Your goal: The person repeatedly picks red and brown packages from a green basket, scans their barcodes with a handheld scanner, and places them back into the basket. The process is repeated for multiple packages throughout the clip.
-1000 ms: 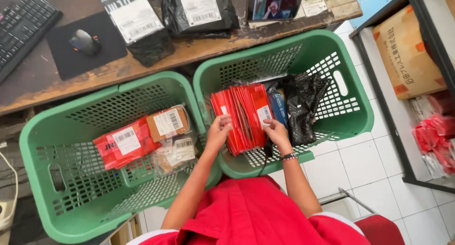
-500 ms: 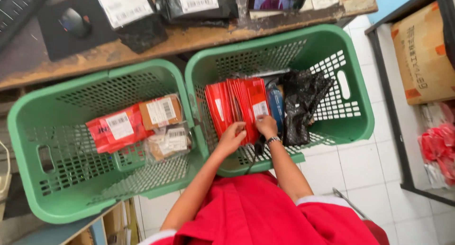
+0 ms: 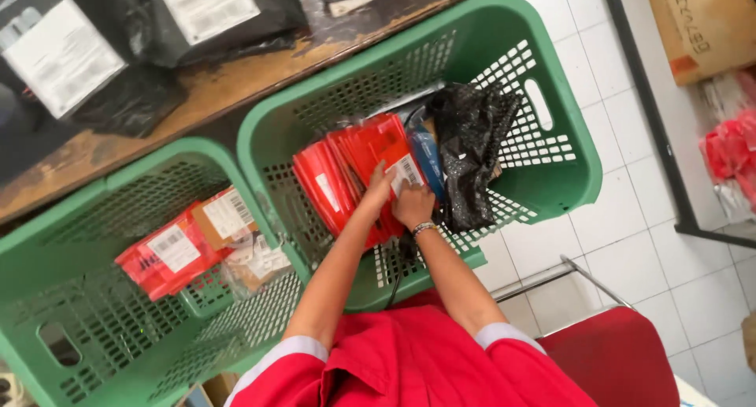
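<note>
While both hands work inside the right green basket (image 3: pixel 567 151), the left hand (image 3: pixel 376 190) and right hand (image 3: pixel 413 204) have closed in together on the red parcels (image 3: pixel 346 174), fingers pinching one labelled packet. The parcels stand upright beside a black bag (image 3: pixel 472 147). The selection has narrowed to a single packet.

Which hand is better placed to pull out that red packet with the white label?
Probably the right hand: its fingers already rest on the labelled red packet in the right green basket. The left hand sits beside it, on the neighbouring red packets.
</note>
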